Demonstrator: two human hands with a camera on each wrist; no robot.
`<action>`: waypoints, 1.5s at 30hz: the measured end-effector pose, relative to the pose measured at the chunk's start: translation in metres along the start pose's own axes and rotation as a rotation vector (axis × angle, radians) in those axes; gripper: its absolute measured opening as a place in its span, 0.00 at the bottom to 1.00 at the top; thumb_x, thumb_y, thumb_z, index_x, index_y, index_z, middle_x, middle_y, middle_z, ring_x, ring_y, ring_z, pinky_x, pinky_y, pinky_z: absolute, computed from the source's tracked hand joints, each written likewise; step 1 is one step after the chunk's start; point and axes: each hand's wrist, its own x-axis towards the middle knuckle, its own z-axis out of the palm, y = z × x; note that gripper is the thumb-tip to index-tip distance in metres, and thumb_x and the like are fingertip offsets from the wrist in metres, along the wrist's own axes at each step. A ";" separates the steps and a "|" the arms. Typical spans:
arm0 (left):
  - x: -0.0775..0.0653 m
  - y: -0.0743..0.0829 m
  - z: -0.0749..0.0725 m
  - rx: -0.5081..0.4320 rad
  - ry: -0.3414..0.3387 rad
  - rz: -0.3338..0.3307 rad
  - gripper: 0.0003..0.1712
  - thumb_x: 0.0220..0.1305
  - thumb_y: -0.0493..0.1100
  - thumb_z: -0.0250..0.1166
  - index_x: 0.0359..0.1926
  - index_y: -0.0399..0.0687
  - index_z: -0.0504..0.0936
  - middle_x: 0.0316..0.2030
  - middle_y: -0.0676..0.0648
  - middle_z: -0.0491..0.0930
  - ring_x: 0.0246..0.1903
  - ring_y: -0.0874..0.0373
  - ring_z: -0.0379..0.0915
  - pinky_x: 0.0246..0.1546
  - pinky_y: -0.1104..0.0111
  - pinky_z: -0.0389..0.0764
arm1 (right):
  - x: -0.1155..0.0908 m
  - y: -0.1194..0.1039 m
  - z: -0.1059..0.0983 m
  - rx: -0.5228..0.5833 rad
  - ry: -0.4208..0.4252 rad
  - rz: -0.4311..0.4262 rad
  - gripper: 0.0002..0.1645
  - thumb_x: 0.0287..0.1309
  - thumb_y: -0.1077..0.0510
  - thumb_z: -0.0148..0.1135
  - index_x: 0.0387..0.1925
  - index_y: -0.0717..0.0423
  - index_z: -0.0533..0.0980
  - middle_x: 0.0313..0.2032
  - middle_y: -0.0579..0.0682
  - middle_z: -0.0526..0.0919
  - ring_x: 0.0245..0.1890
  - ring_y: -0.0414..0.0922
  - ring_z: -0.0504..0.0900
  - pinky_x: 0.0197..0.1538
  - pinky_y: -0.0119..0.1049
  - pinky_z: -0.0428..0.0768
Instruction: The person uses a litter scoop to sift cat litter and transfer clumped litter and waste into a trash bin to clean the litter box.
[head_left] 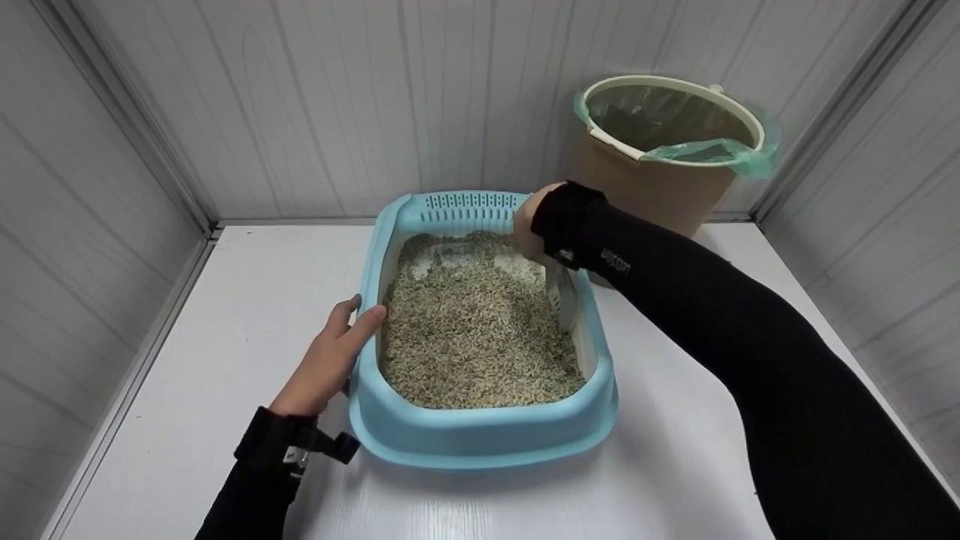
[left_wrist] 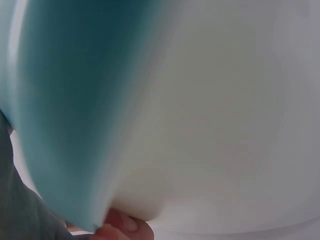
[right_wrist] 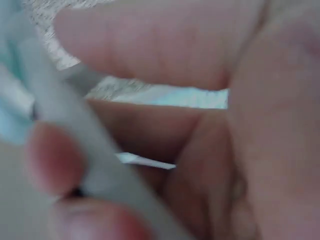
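A light-blue litter box (head_left: 480, 439) with a pale inner wall holds greyish-tan cat litter (head_left: 472, 322). On its left side my left hand (head_left: 326, 364) grips the rim, thumb over the top. The left wrist view shows fingertips (left_wrist: 127, 225) curled beneath the blue rim. At the right back of the box, my right hand (head_left: 531, 225) holds a grey slotted litter scoop (head_left: 562, 300), its blade angled down by the right inner wall. Blurred fingers wrap the scoop's handle (right_wrist: 100, 140) in the right wrist view. Whitish bare patches of the box floor show near the back.
Behind the box at the right stands a brown bin (head_left: 637, 191) with a cream rim and a green plastic liner (head_left: 754, 161). Grey panelled walls (head_left: 322, 105) enclose the white tabletop (head_left: 225, 300) at the back and both sides.
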 end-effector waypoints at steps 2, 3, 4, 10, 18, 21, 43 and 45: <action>0.000 0.000 0.000 0.000 0.000 -0.003 0.59 0.80 0.78 0.54 0.93 0.56 0.40 0.75 0.29 0.68 0.60 0.34 0.79 0.39 0.49 0.87 | 0.004 0.011 0.002 0.052 0.023 -0.006 0.29 0.74 0.61 0.65 0.17 0.44 0.63 0.23 0.44 0.61 0.24 0.44 0.60 0.32 0.40 0.63; 0.000 0.001 -0.001 0.001 0.001 -0.003 0.59 0.80 0.79 0.54 0.93 0.56 0.40 0.75 0.30 0.69 0.60 0.35 0.80 0.39 0.50 0.87 | 0.007 0.015 0.004 0.066 0.043 -0.003 0.28 0.75 0.58 0.67 0.19 0.45 0.65 0.24 0.44 0.63 0.26 0.44 0.62 0.33 0.40 0.65; 0.000 0.001 -0.001 0.002 0.003 -0.005 0.59 0.80 0.79 0.54 0.93 0.56 0.40 0.75 0.30 0.69 0.60 0.35 0.80 0.39 0.50 0.87 | 0.011 0.018 0.005 0.058 0.062 -0.007 0.27 0.76 0.55 0.68 0.20 0.45 0.66 0.25 0.44 0.64 0.27 0.45 0.63 0.35 0.41 0.66; 0.002 0.001 0.000 0.016 0.008 -0.002 0.59 0.80 0.79 0.54 0.93 0.55 0.41 0.75 0.29 0.68 0.63 0.34 0.77 0.44 0.46 0.85 | 0.031 0.027 0.011 0.041 0.134 -0.032 0.26 0.75 0.48 0.71 0.24 0.45 0.67 0.27 0.44 0.61 0.28 0.46 0.60 0.38 0.45 0.65; 0.001 0.001 0.001 0.008 -0.001 0.009 0.58 0.81 0.78 0.54 0.93 0.56 0.40 0.77 0.29 0.66 0.68 0.33 0.74 0.49 0.44 0.84 | 0.043 0.038 0.021 0.209 0.246 -0.080 0.25 0.65 0.50 0.70 0.16 0.44 0.67 0.17 0.42 0.67 0.18 0.43 0.59 0.29 0.41 0.61; 0.000 0.001 0.000 -0.001 -0.006 0.011 0.58 0.81 0.77 0.54 0.93 0.56 0.40 0.78 0.30 0.66 0.69 0.33 0.74 0.51 0.45 0.83 | 0.049 0.039 0.025 0.240 0.267 -0.113 0.26 0.66 0.49 0.71 0.16 0.44 0.69 0.18 0.43 0.70 0.20 0.44 0.62 0.31 0.41 0.62; 0.000 0.000 0.002 0.017 0.015 0.010 0.60 0.80 0.78 0.54 0.93 0.52 0.41 0.79 0.29 0.64 0.73 0.33 0.71 0.60 0.39 0.79 | 0.076 0.010 0.039 0.360 0.173 -0.350 0.22 0.81 0.47 0.65 0.26 0.47 0.76 0.23 0.45 0.71 0.25 0.43 0.63 0.39 0.43 0.65; 0.000 0.001 0.003 0.021 0.015 0.006 0.60 0.80 0.78 0.54 0.93 0.52 0.41 0.80 0.30 0.64 0.72 0.33 0.71 0.59 0.39 0.80 | 0.080 0.001 0.044 0.351 0.151 -0.364 0.20 0.83 0.46 0.63 0.31 0.48 0.79 0.23 0.44 0.70 0.25 0.42 0.63 0.39 0.42 0.65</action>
